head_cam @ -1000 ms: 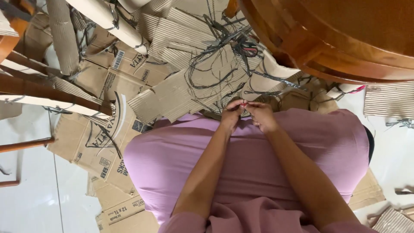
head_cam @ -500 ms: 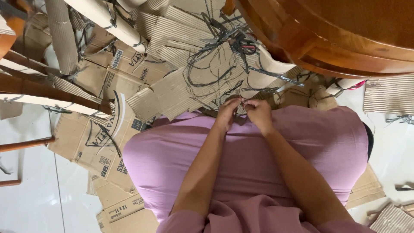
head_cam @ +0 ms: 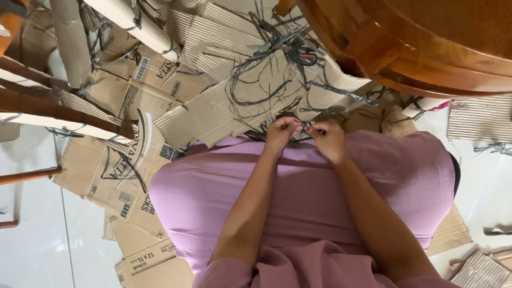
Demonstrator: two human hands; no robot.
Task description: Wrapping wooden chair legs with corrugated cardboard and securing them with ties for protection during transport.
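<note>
My left hand [head_cam: 281, 133] and my right hand [head_cam: 327, 138] are close together just past my knees, which are covered by pink cloth [head_cam: 298, 186]. The fingertips of both hands pinch a thin dark wire [head_cam: 302, 128] between them. The wire runs from a tangle of dark wires [head_cam: 266, 80] lying on a piece of corrugated cardboard [head_cam: 229, 106] right in front of my hands. How the wire sits under the fingers is hidden.
A round wooden table [head_cam: 426, 42] overhangs at the top right. Rolled cardboard tubes [head_cam: 138, 24] and flattened boxes [head_cam: 122, 165] cover the white tile floor [head_cam: 32, 240] at left. Wooden chair legs [head_cam: 53, 109] cross the left side. More corrugated sheets [head_cam: 477, 120] lie at right.
Both hands have shifted slightly up and apart, with the wire drawn out a little between the fingertips. The view has drifted a bit.
</note>
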